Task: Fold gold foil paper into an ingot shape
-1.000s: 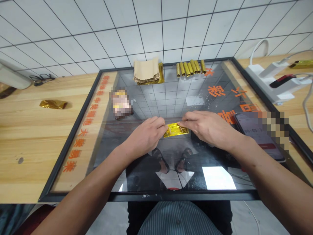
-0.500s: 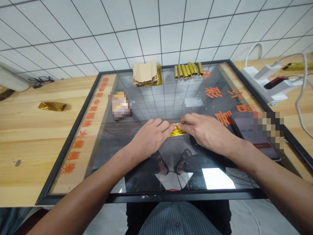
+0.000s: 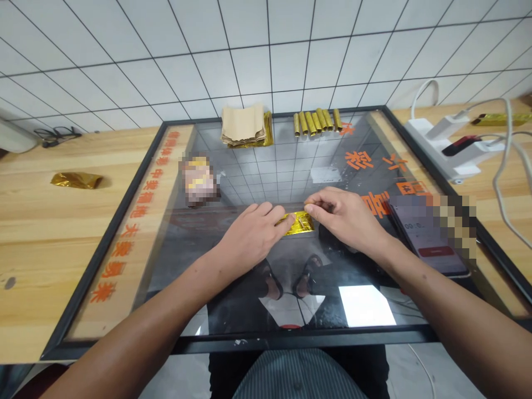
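Observation:
A small piece of gold foil paper [image 3: 298, 223] lies on the glass of a black-framed sign board [image 3: 124, 205]. My left hand [image 3: 252, 234] has its fingers curled with the fingertips pinching the foil's left end. My right hand [image 3: 347, 217] pinches the foil's right end from above. A stack of tan and gold paper sheets [image 3: 244, 125] sits at the board's far edge. Beside it lies a row of several rolled gold foil tubes [image 3: 316, 121].
A phone [image 3: 428, 235] lies on the board at the right. A white power strip [image 3: 451, 147] with cables sits on the wooden table at the far right. A crumpled gold foil piece [image 3: 76, 179] lies at the left. A white tiled wall rises behind.
The foil piece has become narrower between my fingers as both hands close in on it. The view has shifted slightly, so the board appears lower and further left.

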`<state>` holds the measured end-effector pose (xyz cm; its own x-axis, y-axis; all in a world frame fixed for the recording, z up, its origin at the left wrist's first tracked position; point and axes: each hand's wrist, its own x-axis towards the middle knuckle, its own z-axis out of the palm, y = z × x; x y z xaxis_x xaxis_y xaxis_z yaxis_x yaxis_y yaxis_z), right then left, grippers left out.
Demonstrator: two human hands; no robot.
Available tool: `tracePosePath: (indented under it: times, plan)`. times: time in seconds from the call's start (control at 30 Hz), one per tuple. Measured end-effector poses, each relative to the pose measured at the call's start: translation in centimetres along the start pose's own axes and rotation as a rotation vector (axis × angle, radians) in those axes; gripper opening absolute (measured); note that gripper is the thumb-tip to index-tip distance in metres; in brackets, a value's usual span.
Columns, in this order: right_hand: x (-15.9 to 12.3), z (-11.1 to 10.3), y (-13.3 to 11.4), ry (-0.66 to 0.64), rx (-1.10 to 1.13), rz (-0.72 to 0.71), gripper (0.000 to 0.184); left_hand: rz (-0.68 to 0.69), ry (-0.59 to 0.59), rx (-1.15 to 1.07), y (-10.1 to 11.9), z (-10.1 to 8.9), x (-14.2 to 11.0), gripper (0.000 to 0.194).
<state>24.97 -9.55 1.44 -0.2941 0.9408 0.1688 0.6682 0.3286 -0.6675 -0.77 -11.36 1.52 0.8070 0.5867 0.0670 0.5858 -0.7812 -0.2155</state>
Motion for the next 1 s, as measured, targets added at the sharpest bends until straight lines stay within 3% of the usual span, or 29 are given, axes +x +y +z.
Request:
tracePosePath:
  times: [0.13, 0.47, 0.6, 0.7, 1.0]
  plan:
    - [0.7, 0.3, -1.0, -0.068, -0.125, 0.145, 0.016, -0.009, 0.016, -0.001, 0.1, 0.0, 0.0, 0.039]
    - [1.7, -0.2, -0.9, -0.178, -0.170, 0.207, 0.007, -0.050, -0.015, -0.015, 0.1, 0.0, -0.2, 0.038]
    - [2.7, -0.4, -1.6, -0.278, -0.203, 0.256, 0.019, -0.055, -0.012, 0.000, 0.4, -0.1, 0.0, 0.039]
    - [3.0, -0.2, -2.1, -0.233, -0.321, 0.289, 0.024, -0.067, -0.008, -0.006, 0.4, 0.0, -0.1, 0.040]
    - [2.8, 0.2, -2.0, -0.237, -0.358, 0.287, 0.024, -0.188, 0.109, -0.398, -0.9, 1.0, -2.0, 0.051]
